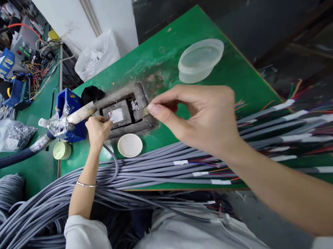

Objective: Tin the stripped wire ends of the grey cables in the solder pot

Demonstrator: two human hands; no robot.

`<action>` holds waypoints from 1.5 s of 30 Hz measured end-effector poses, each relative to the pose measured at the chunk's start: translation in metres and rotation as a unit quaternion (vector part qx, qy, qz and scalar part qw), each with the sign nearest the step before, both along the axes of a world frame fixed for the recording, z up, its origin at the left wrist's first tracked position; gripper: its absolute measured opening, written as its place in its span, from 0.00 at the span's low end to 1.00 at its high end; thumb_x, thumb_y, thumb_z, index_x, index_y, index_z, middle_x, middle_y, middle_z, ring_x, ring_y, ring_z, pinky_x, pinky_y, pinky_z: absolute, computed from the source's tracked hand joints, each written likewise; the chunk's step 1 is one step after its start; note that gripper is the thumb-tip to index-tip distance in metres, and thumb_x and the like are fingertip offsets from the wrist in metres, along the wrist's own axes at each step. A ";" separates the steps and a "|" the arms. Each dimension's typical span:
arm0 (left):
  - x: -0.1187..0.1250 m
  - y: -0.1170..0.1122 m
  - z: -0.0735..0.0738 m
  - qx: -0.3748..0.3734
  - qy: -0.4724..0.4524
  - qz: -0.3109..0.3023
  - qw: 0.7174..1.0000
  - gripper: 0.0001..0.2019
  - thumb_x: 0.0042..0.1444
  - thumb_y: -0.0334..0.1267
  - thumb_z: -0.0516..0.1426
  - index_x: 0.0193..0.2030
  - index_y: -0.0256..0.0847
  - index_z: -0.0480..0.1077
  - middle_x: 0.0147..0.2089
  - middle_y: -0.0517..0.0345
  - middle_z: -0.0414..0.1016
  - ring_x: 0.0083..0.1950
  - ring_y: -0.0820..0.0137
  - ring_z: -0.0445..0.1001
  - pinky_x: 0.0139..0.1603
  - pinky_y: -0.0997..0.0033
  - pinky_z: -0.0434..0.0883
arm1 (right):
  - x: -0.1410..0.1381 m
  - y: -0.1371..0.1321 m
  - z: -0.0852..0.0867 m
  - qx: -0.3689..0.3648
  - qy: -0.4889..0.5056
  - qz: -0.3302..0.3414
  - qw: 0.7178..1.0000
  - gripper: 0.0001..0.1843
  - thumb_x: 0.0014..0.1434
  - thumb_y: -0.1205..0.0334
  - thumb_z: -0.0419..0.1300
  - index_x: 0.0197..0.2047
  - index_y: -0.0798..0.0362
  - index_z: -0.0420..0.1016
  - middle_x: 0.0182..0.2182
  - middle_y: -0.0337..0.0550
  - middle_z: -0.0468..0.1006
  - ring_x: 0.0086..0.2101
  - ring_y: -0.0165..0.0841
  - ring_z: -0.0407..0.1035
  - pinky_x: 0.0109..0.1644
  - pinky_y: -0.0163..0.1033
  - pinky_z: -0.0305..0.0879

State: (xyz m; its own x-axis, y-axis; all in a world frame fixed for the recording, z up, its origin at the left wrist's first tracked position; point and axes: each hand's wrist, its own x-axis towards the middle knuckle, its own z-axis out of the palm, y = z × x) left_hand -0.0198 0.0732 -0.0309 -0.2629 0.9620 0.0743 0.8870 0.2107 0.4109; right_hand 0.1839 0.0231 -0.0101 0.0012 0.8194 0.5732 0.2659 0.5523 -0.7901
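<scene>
My left hand is closed around the end of a grey cable, holding its bared wire tips at the edge of the molten solder in a dark metal solder pot. My right hand is pinched, thumb against forefinger, at the pot's right rim; what it grips is too small to make out. A thick bundle of grey cables with stripped coloured wire ends lies across the green table in front of me and over my lap.
A small white dish sits just in front of the pot. A clear plastic container stands at the back right. A foil-wrapped hose, a blue box and a round green tin lie left of the pot. More cable coils pile at the left.
</scene>
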 end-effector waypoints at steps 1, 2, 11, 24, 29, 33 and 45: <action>0.000 0.003 -0.003 0.002 0.012 -0.005 1.000 0.09 0.40 0.32 0.56 0.26 0.30 0.77 0.22 0.53 0.74 0.29 0.68 0.71 0.30 0.73 0.62 | 0.000 0.000 0.000 0.002 -0.003 -0.001 1.000 0.08 0.57 0.65 0.57 0.27 0.51 0.72 0.22 0.38 0.74 0.23 0.28 0.65 0.28 0.35 0.62; 0.000 0.005 -0.007 0.002 0.023 -0.009 1.000 0.09 0.40 0.32 0.56 0.26 0.30 0.76 0.23 0.51 0.75 0.30 0.67 0.72 0.30 0.73 0.62 | 0.000 0.000 0.000 0.007 -0.004 -0.003 1.000 0.08 0.57 0.65 0.57 0.26 0.51 0.72 0.21 0.37 0.73 0.23 0.27 0.65 0.28 0.35 0.62; -0.003 0.015 -0.021 -0.015 0.053 -0.009 0.998 0.10 0.42 0.34 0.55 0.27 0.32 0.76 0.28 0.47 0.78 0.33 0.63 0.74 0.32 0.72 0.64 | 0.000 0.004 -0.003 0.054 0.011 -0.024 0.998 0.07 0.54 0.67 0.59 0.25 0.50 0.72 0.20 0.35 0.73 0.20 0.26 0.65 0.24 0.33 0.60; 0.000 0.020 -0.027 -0.030 0.064 -0.015 0.997 0.11 0.41 0.34 0.56 0.29 0.32 0.78 0.28 0.46 0.78 0.34 0.61 0.75 0.35 0.70 0.66 | 0.001 0.003 -0.003 0.050 0.010 -0.030 0.998 0.07 0.55 0.67 0.59 0.26 0.50 0.70 0.20 0.33 0.73 0.21 0.26 0.66 0.25 0.34 0.61; 0.003 0.017 -0.020 -0.011 0.042 -0.004 0.999 0.10 0.40 0.33 0.57 0.28 0.32 0.77 0.26 0.49 0.77 0.33 0.64 0.74 0.33 0.72 0.64 | 0.002 0.004 -0.002 0.054 0.021 -0.036 0.998 0.07 0.55 0.67 0.59 0.26 0.50 0.71 0.21 0.34 0.73 0.21 0.26 0.65 0.25 0.34 0.61; 0.001 0.004 0.007 -0.016 -0.043 -0.019 0.999 0.07 0.39 0.36 0.58 0.22 0.33 0.75 0.19 0.59 0.69 0.26 0.71 0.67 0.27 0.73 0.60 | 0.003 0.005 -0.001 0.066 0.028 -0.048 0.996 0.07 0.55 0.67 0.59 0.26 0.50 0.71 0.20 0.34 0.73 0.21 0.26 0.64 0.25 0.34 0.61; -0.002 -0.001 0.015 -0.227 -0.062 -0.190 0.953 0.05 0.34 0.33 0.60 0.17 0.33 0.72 0.14 0.67 0.59 0.23 0.77 0.57 0.25 0.74 0.53 | 0.004 0.005 0.001 0.069 0.021 -0.048 0.996 0.08 0.55 0.67 0.58 0.25 0.52 0.70 0.20 0.34 0.72 0.21 0.25 0.63 0.25 0.33 0.61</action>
